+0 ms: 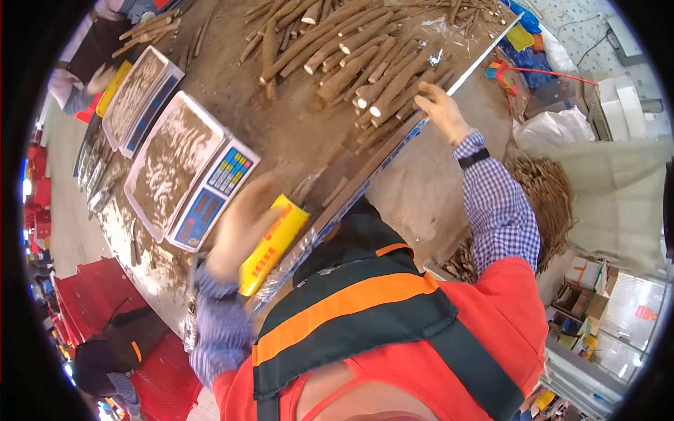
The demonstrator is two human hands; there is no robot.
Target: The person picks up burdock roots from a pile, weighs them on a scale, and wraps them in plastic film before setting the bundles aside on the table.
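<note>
My left hand (242, 228) is smeared by motion between the digital scale (184, 158) and a yellow packet with red print (272, 247). The packet lies at the table's near edge, on clear plastic wrap (298, 256); whether my left hand holds anything I cannot tell. My right hand (444, 111) is stretched out over the table edge, thumb and fingers apart, its fingertips close beside a heap of long brown roots with white cut ends (375, 91). A long dark strip (382, 156) runs along the near edge below it.
A second scale (140, 98) stands beyond the first, with another person's hand (102, 78) near it. Dirt covers the brown tabletop (232, 77). Red crates (105, 295) and a bent-over person (105, 358) are at left. A root bundle (537, 200) stands at right, near a white sack (554, 130).
</note>
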